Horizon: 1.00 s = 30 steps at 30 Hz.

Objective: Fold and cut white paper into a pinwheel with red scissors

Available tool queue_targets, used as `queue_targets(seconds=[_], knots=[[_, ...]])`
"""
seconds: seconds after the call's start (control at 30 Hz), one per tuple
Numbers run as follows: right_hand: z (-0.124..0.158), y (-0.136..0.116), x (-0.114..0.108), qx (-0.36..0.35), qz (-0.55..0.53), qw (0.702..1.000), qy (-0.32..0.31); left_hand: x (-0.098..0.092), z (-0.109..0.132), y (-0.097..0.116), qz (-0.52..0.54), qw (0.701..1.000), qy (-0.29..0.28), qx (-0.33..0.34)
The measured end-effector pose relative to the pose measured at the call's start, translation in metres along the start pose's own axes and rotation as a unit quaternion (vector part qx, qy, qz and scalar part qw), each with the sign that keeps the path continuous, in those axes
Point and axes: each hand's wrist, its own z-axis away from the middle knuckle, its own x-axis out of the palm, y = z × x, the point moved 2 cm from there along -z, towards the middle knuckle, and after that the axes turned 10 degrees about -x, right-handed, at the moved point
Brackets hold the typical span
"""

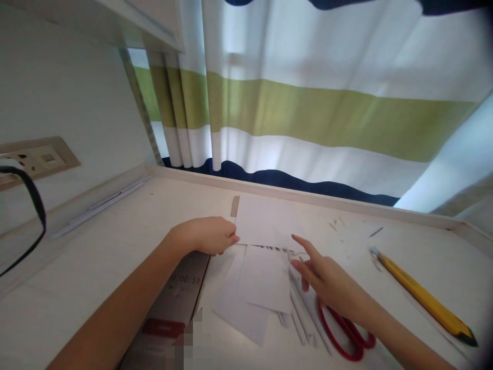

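Observation:
A white sheet of paper point(269, 218) lies at the middle of the desk. My left hand point(211, 235) is closed at its lower left corner, thumb and fingertips pressed together there. My right hand point(321, 272) reaches to the sheet's lower right corner with index finger stretched out and thumb apart, holding nothing. Smaller pieces of white paper point(265, 277) overlap just below the sheet. Narrow paper strips point(302, 313) lie beside them. Red-handled scissors point(341, 334) rest under my right wrist, their blades largely hidden.
A yellow cutter-like tool point(423, 295) lies at the right, near small scraps point(338, 223). At the left, a device screen showing a timer point(185, 280) sits partly beneath my left arm. A black cable point(36, 205) hangs by a wall socket point(42, 156). Curtains point(300, 108) hang behind the desk's raised edge.

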Motion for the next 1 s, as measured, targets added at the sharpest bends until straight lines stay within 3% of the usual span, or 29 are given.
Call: queue_targets(seconds=[0.13, 0.27, 0.37, 0.57, 0.67, 1.0], knots=[[-0.009, 0.024, -0.015, -0.032, 0.149, 0.986, 0.069, 0.007, -0.008, 0.007, -0.029, 0.998, 0.052, -0.003], [-0.016, 0.055, -0.029, -0.034, 0.173, 0.981, 0.081, 0.010, -0.009, 0.018, 0.000, 0.994, 0.092, 0.066], [-0.018, 0.066, -0.035, -0.054, 0.180, 0.979, 0.075, 0.009, -0.004, 0.026, 0.014, 0.990, 0.086, 0.109], [-0.018, 0.065, -0.027, -0.093, 0.188, 0.976, 0.052, 0.025, -0.009, 0.030, 0.023, 0.992, 0.011, 0.125], [-0.018, 0.063, -0.022, -0.107, 0.191, 0.975, 0.051, 0.035, -0.018, 0.028, -0.009, 0.993, 0.000, 0.121], [-0.018, 0.057, -0.021, -0.107, 0.188, 0.973, 0.086, 0.043, -0.016, 0.042, -0.079, 0.984, 0.076, 0.138]])
